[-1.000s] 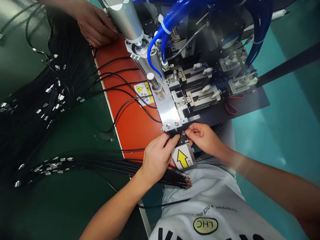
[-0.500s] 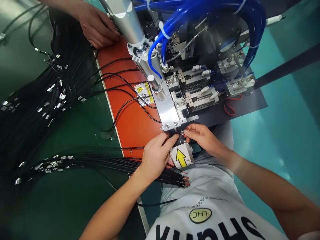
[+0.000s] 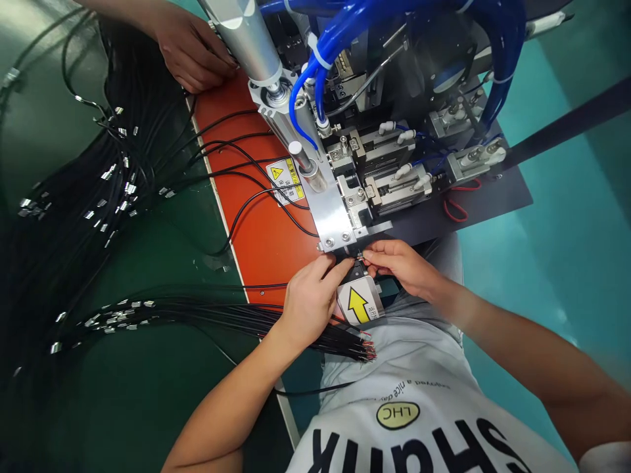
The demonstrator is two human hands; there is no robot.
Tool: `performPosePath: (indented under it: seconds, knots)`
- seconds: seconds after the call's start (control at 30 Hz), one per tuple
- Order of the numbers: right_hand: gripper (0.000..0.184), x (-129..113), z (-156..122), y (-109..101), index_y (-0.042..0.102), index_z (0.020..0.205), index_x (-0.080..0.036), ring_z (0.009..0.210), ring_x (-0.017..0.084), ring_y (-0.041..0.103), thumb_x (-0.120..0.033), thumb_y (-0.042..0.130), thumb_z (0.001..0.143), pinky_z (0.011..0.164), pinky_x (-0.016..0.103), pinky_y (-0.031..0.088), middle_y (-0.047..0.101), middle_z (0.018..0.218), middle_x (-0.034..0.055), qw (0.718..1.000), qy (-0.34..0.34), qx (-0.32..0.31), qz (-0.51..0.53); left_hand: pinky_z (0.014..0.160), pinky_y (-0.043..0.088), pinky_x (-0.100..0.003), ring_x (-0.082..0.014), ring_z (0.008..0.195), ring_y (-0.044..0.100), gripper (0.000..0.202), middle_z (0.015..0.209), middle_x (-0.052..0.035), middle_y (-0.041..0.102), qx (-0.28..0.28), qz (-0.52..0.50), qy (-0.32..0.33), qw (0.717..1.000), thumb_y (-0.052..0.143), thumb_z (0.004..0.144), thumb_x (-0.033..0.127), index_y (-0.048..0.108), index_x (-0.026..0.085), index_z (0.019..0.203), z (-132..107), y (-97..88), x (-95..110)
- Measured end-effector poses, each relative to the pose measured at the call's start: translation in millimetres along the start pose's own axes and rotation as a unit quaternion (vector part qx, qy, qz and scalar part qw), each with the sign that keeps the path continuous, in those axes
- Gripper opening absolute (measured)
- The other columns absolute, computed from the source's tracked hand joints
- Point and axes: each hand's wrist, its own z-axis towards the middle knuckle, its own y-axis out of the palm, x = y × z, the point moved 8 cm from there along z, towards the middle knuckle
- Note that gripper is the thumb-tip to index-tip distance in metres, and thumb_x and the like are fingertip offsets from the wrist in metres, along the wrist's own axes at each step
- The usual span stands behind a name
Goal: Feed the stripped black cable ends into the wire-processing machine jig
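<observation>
My left hand (image 3: 310,299) and my right hand (image 3: 399,263) meet at the front edge of a metal machine (image 3: 340,217), just above a plate with a yellow arrow (image 3: 359,303). Both pinch the stripped end of a thin black wire (image 3: 359,255) held at the machine's slot. The left fingers are pressed together on the wire; the right thumb and forefinger pinch its tip. Under my left wrist lies a bundle of black wires (image 3: 221,318) with red stripped ends (image 3: 365,348).
An orange base plate (image 3: 256,230) carries several loose black wires. A large heap of black cables with metal clips (image 3: 89,197) covers the green table at left. Another person's hand (image 3: 192,49) rests at the top. Blue air hoses (image 3: 335,39) loop over the machine.
Both hands have stayed pinched at the machine's slot, with only a slight shift of the view. The other person's hand has not moved.
</observation>
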Motion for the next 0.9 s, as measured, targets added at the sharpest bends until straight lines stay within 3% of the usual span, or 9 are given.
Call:
performPosePath:
  seconds: [0.13,0.3,0.37,0.43,0.5,0.57,0.63,0.77,0.9]
  knots:
    - [0.028,4,-12,-14,0.066,0.086,-0.017,0.06,0.011,0.059,-0.045,0.068,0.085,0.063,0.026,0.046,0.064,0.077,0.0002,0.995,-0.051,0.084,-0.035,0.074,0.053,-0.029,-0.0188,0.091,0.061,0.035,0.101,-0.011,0.061,0.0,-0.008,-0.005,1.0,0.04,0.098,0.015,0.062,0.017,0.125,0,-0.1,-1]
    - [0.023,-2,-30,0,0.071,0.091,-0.019,0.066,0.016,0.062,-0.041,0.07,0.085,0.061,0.029,0.049,0.069,0.08,0.0026,0.985,-0.087,0.097,-0.111,0.074,0.053,-0.028,-0.0185,0.092,0.061,0.035,0.1,-0.0101,0.06,0.004,-0.007,-0.01,1.0,0.04,0.098,0.015,0.063,0.018,0.124,0,-0.4,-1]
    - [0.016,-21,-39,1,0.071,0.09,-0.02,0.067,0.016,0.061,-0.035,0.065,0.089,0.064,0.029,0.047,0.069,0.08,0.0026,0.952,-0.143,0.148,-0.227,0.074,0.052,-0.028,-0.0181,0.091,0.061,0.035,0.1,-0.0099,0.06,0.004,-0.009,-0.012,1.0,0.04,0.098,0.015,0.063,0.018,0.124,0,-0.4,-1]
    - [0.014,-44,-48,8,0.07,0.088,-0.019,0.068,0.016,0.059,-0.027,0.059,0.092,0.068,0.03,0.044,0.068,0.08,0.0026,0.889,-0.206,0.177,-0.368,0.074,0.052,-0.027,-0.0179,0.09,0.061,0.034,0.1,-0.0099,0.06,0.004,-0.01,-0.012,1.0,0.04,0.098,0.016,0.063,0.018,0.124,0,-0.6,0]
    - [0.016,-60,-53,17,0.069,0.087,-0.018,0.066,0.015,0.056,-0.022,0.054,0.094,0.069,0.031,0.041,0.066,0.079,0.0028,0.826,-0.253,0.171,-0.473,0.073,0.052,-0.027,-0.0178,0.089,0.061,0.034,0.1,-0.0098,0.06,0.004,-0.007,-0.011,1.0,0.041,0.098,0.016,0.063,0.017,0.124,0,-0.9,0]
    - [0.018,-68,-54,20,0.068,0.087,-0.017,0.065,0.014,0.054,-0.02,0.052,0.094,0.069,0.031,0.039,0.065,0.078,0.003,0.797,-0.274,0.155,-0.516,0.072,0.051,-0.027,-0.0178,0.088,0.061,0.034,0.099,-0.0097,0.06,0.005,-0.004,-0.01,1.0,0.041,0.098,0.016,0.063,0.017,0.124,0,-1.1,0]
    - [0.016,-67,-46,14,0.066,0.085,-0.018,0.065,0.014,0.054,-0.021,0.053,0.093,0.065,0.03,0.038,0.064,0.078,0.0025,0.823,-0.252,0.134,-0.491,0.071,0.051,-0.027,-0.0179,0.088,0.06,0.035,0.099,-0.0097,0.06,0.008,-0.002,-0.009,1.0,0.041,0.097,0.014,0.063,0.017,0.124,-1,-1.3,0]
    - [0.014,-40,-19,-4,0.064,0.083,-0.019,0.059,0.013,0.054,-0.031,0.06,0.09,0.053,0.026,0.037,0.06,0.067,-0.0009,0.937,-0.142,0.039,-0.316,0.073,0.051,-0.027,-0.0181,0.09,0.061,0.038,0.101,-0.0098,0.06,0.008,-0.013,-0.012,1.0,0.042,0.094,0.009,0.062,0.018,0.125,-1,-0.6,-2]
    - [0.023,-30,-11,-10,0.066,0.088,-0.018,0.051,0.012,0.05,-0.04,0.061,0.09,0.049,0.025,0.036,0.056,0.062,-0.0026,0.961,-0.115,0.029,-0.249,0.073,0.051,-0.028,-0.0184,0.091,0.06,0.039,0.102,-0.0102,0.059,0.005,-0.022,-0.013,1.0,0.043,0.093,0.008,0.062,0.018,0.125,-1,0.3,-2]
